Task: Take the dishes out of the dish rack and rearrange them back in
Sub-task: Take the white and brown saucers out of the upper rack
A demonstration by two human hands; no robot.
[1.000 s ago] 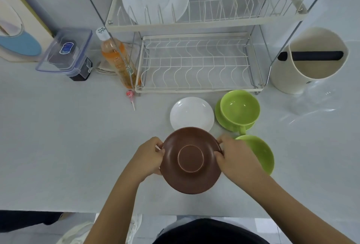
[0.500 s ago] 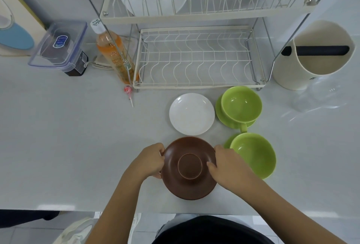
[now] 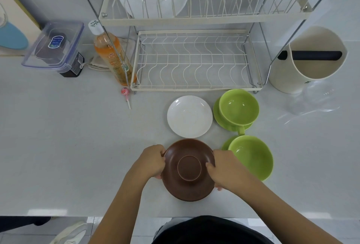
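The left hand [image 3: 151, 161] grips the left edge of the round brown plate [image 3: 188, 169], held upside down low over the white surface [image 3: 68, 146]. The right hand [image 3: 227, 168] grips its right edge. Green bowls [image 3: 251, 158] sit just beside it.
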